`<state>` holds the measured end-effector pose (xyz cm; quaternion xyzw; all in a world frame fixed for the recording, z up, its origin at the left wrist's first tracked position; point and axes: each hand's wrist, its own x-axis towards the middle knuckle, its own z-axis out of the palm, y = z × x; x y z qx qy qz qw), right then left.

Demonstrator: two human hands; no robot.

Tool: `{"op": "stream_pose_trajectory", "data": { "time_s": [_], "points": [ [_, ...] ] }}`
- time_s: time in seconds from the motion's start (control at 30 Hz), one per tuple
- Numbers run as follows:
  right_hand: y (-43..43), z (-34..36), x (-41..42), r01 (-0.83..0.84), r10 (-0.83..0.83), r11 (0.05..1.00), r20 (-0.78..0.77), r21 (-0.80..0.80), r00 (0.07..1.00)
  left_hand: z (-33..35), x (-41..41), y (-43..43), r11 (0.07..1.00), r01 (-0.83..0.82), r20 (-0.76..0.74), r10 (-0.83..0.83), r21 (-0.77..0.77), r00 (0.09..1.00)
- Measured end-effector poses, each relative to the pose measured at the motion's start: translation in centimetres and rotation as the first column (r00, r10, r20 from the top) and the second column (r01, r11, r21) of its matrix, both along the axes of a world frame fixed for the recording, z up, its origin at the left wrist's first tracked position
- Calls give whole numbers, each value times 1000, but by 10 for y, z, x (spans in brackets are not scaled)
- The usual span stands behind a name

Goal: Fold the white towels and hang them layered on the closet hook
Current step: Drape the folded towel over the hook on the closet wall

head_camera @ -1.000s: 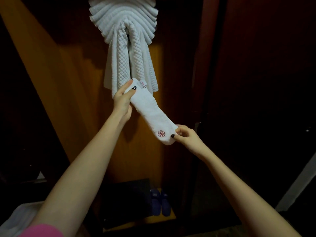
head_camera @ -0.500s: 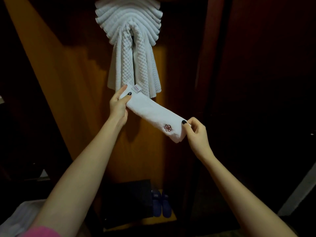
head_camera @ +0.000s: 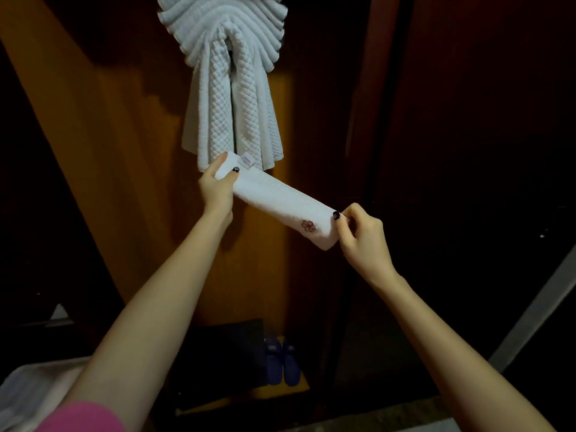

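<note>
A narrow folded white towel (head_camera: 277,202) with a small red flower emblem and a label stretches between my two hands, slanting down to the right. My left hand (head_camera: 218,190) grips its upper left end just under the hanging towels. My right hand (head_camera: 358,232) pinches its lower right end beside the emblem. Above, a bundle of white towels (head_camera: 230,98) hangs inside the closet: several pleated layers fan over the top and a waffle-textured towel drapes down. The hook itself is hidden by the towels.
The orange-brown wooden closet back panel (head_camera: 118,157) lies behind the towels; a dark wooden door (head_camera: 467,151) stands at right. On the closet floor sit a dark box (head_camera: 224,360) and blue slippers (head_camera: 282,363). White bedding (head_camera: 28,391) shows at bottom left.
My right hand has risen and moved right, so the folded towel lies flatter and more stretched out. My left hand stays at the towel's upper end below the hanging bundle.
</note>
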<state>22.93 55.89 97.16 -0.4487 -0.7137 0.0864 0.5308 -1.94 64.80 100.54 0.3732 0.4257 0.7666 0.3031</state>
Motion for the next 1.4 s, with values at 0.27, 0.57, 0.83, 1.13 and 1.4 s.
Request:
{"op": "stream_pose_trajectory", "data": {
  "time_s": [0.27,0.57,0.83,1.13,1.4],
  "points": [
    [0,-9,2,20,-47,993,-229,-118,972,-2,6,6,996,90,144,-87,-13,986],
    [3,-1,9,-559,312,648,-489,-517,814,9,10,0,985,169,324,-169,29,931],
    [2,-8,6,-436,535,663,-22,-608,845,27,8,-8,948,318,193,-316,24,929],
    [1,-25,-9,-691,528,478,-452,-541,719,58,7,-14,864,502,50,-503,31,863],
    [15,-24,-16,-338,166,864,-423,-374,891,48,-9,-1,967,256,36,-256,-9,966]
  ]
}}
